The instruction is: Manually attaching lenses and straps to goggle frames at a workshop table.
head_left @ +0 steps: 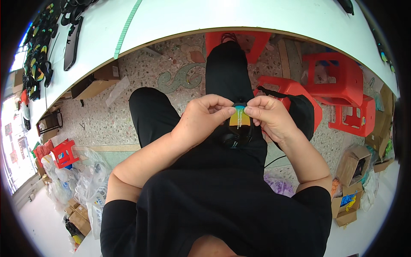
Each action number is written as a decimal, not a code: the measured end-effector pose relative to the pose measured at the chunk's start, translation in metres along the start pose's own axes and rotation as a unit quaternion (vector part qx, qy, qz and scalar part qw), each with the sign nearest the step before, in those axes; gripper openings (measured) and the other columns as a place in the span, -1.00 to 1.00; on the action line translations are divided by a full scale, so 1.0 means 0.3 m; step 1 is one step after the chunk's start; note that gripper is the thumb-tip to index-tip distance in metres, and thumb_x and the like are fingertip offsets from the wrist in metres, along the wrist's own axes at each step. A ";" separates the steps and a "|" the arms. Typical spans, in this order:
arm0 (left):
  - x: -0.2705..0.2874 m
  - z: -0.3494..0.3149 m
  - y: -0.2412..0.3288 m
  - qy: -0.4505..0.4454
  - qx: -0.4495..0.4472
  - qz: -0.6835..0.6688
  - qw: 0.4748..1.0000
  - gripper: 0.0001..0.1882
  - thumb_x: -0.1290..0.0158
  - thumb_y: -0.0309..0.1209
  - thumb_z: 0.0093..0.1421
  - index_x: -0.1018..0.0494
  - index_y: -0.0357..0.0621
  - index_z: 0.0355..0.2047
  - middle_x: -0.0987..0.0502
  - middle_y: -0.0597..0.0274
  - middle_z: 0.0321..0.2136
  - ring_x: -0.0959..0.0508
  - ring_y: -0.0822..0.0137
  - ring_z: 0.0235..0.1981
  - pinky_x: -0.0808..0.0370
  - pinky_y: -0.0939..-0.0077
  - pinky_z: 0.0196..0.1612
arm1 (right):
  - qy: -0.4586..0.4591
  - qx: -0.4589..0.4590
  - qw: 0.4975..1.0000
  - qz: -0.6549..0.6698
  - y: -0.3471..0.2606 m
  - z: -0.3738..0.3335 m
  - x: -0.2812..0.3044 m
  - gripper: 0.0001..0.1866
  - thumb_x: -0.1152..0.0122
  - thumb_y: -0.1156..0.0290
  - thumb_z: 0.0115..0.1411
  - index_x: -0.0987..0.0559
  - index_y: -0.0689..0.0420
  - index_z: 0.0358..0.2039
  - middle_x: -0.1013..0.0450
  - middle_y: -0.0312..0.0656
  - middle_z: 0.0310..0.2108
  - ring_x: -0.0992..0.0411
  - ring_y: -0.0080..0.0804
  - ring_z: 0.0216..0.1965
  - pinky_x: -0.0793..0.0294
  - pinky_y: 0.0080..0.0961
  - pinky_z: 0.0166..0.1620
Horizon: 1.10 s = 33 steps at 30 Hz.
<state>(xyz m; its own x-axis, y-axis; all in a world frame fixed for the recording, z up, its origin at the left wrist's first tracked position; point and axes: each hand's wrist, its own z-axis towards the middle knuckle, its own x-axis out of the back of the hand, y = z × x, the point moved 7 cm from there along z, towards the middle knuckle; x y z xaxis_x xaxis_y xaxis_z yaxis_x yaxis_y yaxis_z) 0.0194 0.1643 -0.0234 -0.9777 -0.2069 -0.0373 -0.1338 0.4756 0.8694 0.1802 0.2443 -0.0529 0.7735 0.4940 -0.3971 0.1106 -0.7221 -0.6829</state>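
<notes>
Over my lap, both hands hold one small black item with a shiny yellow-and-blue panel (pixel 239 120); it looks like eyewear, but its exact kind is unclear. My left hand (pixel 203 115) pinches the panel's upper left edge between thumb and forefinger. The thumb and forefinger of my right hand (pixel 269 113) pinch its upper right edge, close beside the left fingertips. Below the fingers, the black looped lower part hangs against my dark trousers, where its outline is hard to make out. The curled fingers hide the edges of the panel.
Ahead curves a white table (pixel 184 25) with a green measuring strip (pixel 127 30), a dark phone (pixel 73 45) and a pile of similar black-and-yellow pieces (pixel 38 64). Red stools (pixel 334 79) stand at right. Plastic bags (pixel 92 180) and cardboard boxes (pixel 346 205) lie around the floor.
</notes>
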 end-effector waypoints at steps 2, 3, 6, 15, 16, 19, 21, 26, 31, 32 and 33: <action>-0.014 0.010 0.010 -0.028 0.041 -0.033 0.998 -0.79 -0.22 -0.38 0.21 -0.56 -0.29 -0.26 -0.55 0.32 -0.49 -0.50 0.51 -0.50 -0.44 0.66 -0.39 | -0.040 -0.030 0.999 0.013 -0.012 0.007 0.004 -0.82 -0.39 0.45 0.12 -0.58 0.15 -0.28 -0.51 -0.35 -0.47 -0.38 -0.69 -0.51 -0.35 -0.77 -0.40; -0.029 0.013 0.004 -0.054 0.079 -0.068 0.993 -0.81 -0.23 -0.39 0.20 -0.54 -0.28 -0.29 -0.54 0.35 -0.49 -0.48 0.56 -0.52 -0.42 0.70 -0.42 | -0.095 -0.068 0.993 0.019 -0.016 0.000 -0.015 -0.85 -0.39 0.46 0.12 -0.56 0.14 -0.35 -0.49 -0.35 -0.48 -0.37 -0.68 -0.51 -0.34 -0.76 -0.41; -0.056 0.037 -0.007 -0.123 0.158 -0.129 0.971 -0.84 -0.24 -0.43 0.18 -0.51 -0.25 -0.34 -0.54 0.35 -0.49 -0.46 0.56 -0.53 -0.38 0.72 -0.45 | -0.174 -0.124 0.977 0.016 -0.012 0.012 -0.025 -0.84 -0.40 0.50 0.09 -0.52 0.13 -0.43 -0.47 -0.35 -0.50 -0.36 -0.68 -0.53 -0.33 -0.74 -0.44; -0.098 0.059 -0.016 -0.252 0.208 -0.162 0.931 -0.88 -0.24 -0.51 0.15 -0.50 -0.23 -0.36 -0.54 0.33 -0.47 -0.48 0.55 -0.51 -0.38 0.71 -0.44 | -0.250 -0.171 0.953 -0.012 0.003 0.029 -0.048 -0.78 -0.43 0.58 0.00 -0.50 0.14 -0.42 -0.50 -0.30 -0.51 -0.38 -0.67 -0.57 -0.33 -0.74 -0.49; -0.101 0.057 -0.015 -0.254 0.209 -0.162 0.931 -0.88 -0.24 -0.51 0.15 -0.50 -0.23 -0.36 -0.54 0.33 -0.47 -0.48 0.55 -0.51 -0.38 0.71 -0.44 | -0.251 -0.178 0.951 -0.010 0.008 0.030 -0.047 -0.78 -0.43 0.58 -0.01 -0.51 0.15 -0.42 -0.50 -0.29 -0.51 -0.38 -0.67 -0.57 -0.33 -0.75 -0.49; -0.093 0.057 -0.003 -0.241 0.186 -0.141 0.942 -0.88 -0.24 -0.52 0.15 -0.50 -0.24 -0.36 -0.53 0.33 -0.46 -0.48 0.55 -0.49 -0.39 0.70 -0.42 | -0.252 -0.189 0.949 -0.008 0.015 0.027 -0.055 -0.77 -0.43 0.58 -0.02 -0.51 0.16 -0.40 -0.50 -0.27 -0.50 -0.38 -0.66 -0.57 -0.33 -0.75 -0.50; -0.091 0.050 0.004 -0.251 0.179 -0.125 0.943 -0.88 -0.24 -0.52 0.16 -0.50 -0.24 -0.36 -0.53 0.33 -0.46 -0.48 0.55 -0.48 -0.39 0.70 -0.41 | -0.250 -0.192 0.949 -0.009 0.020 0.028 -0.062 -0.77 -0.43 0.59 -0.02 -0.51 0.16 -0.40 -0.50 -0.27 -0.50 -0.38 -0.66 -0.57 -0.33 -0.75 -0.50; -0.081 0.043 0.006 -0.254 0.174 -0.123 0.944 -0.89 -0.23 -0.52 0.16 -0.50 -0.23 -0.36 -0.53 0.35 -0.46 -0.47 0.56 -0.48 -0.39 0.70 -0.40 | -0.254 -0.198 0.947 -0.009 0.017 0.029 -0.081 -0.76 -0.42 0.61 -0.04 -0.51 0.17 -0.39 -0.50 -0.27 -0.50 -0.38 -0.66 -0.57 -0.33 -0.75 -0.50; -0.081 0.033 0.004 -0.256 0.171 -0.117 0.944 -0.89 -0.24 -0.52 0.16 -0.50 -0.22 -0.36 -0.53 0.37 -0.46 -0.47 0.58 -0.48 -0.39 0.70 -0.40 | -0.255 -0.207 0.944 -0.024 0.017 0.035 -0.090 -0.76 -0.42 0.62 -0.05 -0.51 0.17 -0.39 -0.50 -0.27 -0.50 -0.39 -0.66 -0.58 -0.32 -0.75 -0.51; -0.078 0.032 0.004 -0.246 0.168 -0.115 0.948 -0.89 -0.23 -0.51 0.17 -0.50 -0.21 -0.37 -0.53 0.37 -0.47 -0.47 0.58 -0.48 -0.39 0.70 -0.41 | -0.259 -0.206 0.943 -0.026 0.016 0.035 -0.092 -0.76 -0.42 0.62 -0.05 -0.52 0.16 -0.39 -0.50 -0.27 -0.50 -0.39 -0.66 -0.58 -0.32 -0.75 -0.51; -0.073 0.030 0.002 -0.236 0.166 -0.113 0.951 -0.89 -0.23 -0.49 0.18 -0.49 -0.20 -0.37 -0.53 0.37 -0.47 -0.47 0.58 -0.48 -0.39 0.71 -0.41 | -0.259 -0.205 0.943 -0.028 0.011 0.034 -0.095 -0.76 -0.42 0.62 -0.05 -0.52 0.16 -0.39 -0.50 -0.27 -0.50 -0.39 -0.66 -0.58 -0.32 -0.75 -0.51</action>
<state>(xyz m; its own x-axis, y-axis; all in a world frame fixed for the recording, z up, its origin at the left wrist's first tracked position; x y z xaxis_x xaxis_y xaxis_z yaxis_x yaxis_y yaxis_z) 0.0393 0.1769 -0.0264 -0.8712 0.0328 -0.4898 -0.3169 0.7243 0.6123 0.1523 0.2329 -0.0500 0.3620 0.6302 -0.6869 0.4554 -0.7625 -0.4595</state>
